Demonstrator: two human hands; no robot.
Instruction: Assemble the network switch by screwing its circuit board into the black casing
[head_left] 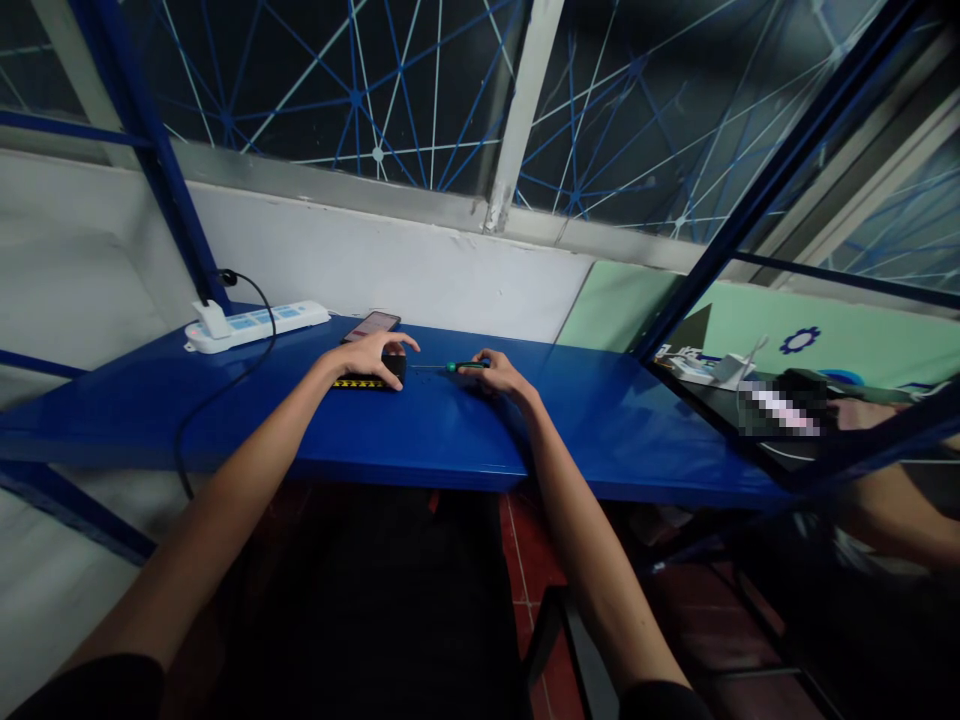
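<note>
My left hand (373, 355) rests on top of a small flat black device (375, 378) with a yellow-marked edge, fingers curled over it and pressing it onto the blue table (420, 430). My right hand (496, 375) is closed around a screwdriver with a green handle (455, 367); its thin shaft points left toward the black device. A phone (372, 325) with a lit reddish screen lies just behind my left hand.
A white power strip (255, 325) with a black cable lies at the table's back left. Blue metal frame posts stand at left and right. A neighbouring desk at right holds small items, and another person's arm (900, 510) shows there.
</note>
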